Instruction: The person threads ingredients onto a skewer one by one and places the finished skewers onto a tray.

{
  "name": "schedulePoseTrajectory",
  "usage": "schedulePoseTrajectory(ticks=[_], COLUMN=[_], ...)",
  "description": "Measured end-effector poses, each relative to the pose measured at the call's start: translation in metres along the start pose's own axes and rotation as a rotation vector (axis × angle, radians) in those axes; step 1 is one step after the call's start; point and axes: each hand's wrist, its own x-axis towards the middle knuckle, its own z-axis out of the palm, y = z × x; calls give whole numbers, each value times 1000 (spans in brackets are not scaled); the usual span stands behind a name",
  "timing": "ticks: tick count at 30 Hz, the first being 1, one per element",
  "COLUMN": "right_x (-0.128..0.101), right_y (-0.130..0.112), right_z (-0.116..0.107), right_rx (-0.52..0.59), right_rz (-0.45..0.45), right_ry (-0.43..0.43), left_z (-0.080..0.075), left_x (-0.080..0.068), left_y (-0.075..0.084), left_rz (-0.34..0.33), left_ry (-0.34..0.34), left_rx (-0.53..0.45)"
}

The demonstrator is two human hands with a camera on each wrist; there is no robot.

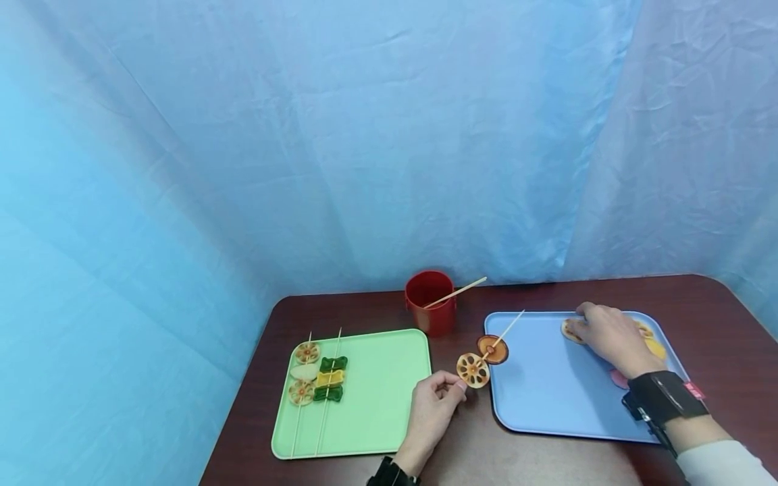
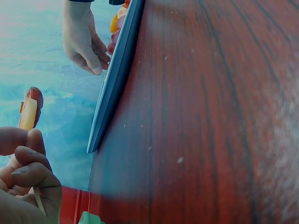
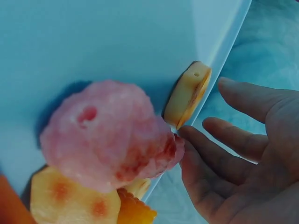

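Observation:
My left hand [image 1: 430, 408] pinches the lower part of a wooden skewer [image 1: 514, 322] between thumb and fingers. Threaded on it are a toy lotus root slice [image 1: 473, 370] and, above that, a brown mushroom slice [image 1: 493, 349]. Over the far side of the blue tray [image 1: 541, 405], my right hand [image 1: 610, 337] reaches toward another lotus root slice [image 1: 571, 331]. In the right wrist view its fingers [image 3: 243, 102] are spread beside that tan slice [image 3: 187, 95], with a gap at the thumb. A pink meat-like piece [image 3: 107, 135] and a yellowish slice [image 3: 70, 200] lie near it.
On the left stands a green tray [image 1: 383, 391] bearing two loaded skewers, one with lotus slices [image 1: 301, 392], one with green and yellow pieces [image 1: 330, 379]. Behind, between the trays, a red bucket [image 1: 433, 317] holds a stick [image 1: 464, 288]. Yellow pieces [image 1: 655, 347] lie at the blue tray's right.

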Motion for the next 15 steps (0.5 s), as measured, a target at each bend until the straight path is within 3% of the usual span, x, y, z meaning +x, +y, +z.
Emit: schedulePoseTrajectory(ticks=[7,15], right_x=[-1,-1], right_y=[4,1], right_z=[2,6], right_rx=[-41,-79], right_rz=[14,3], right_ry=[-41,5], left_z=[1,1], left_x=[-1,-1], left_y=[4,3], left_rz=[-9,-13], left_ry=[5,4], left_rx=[-14,-23])
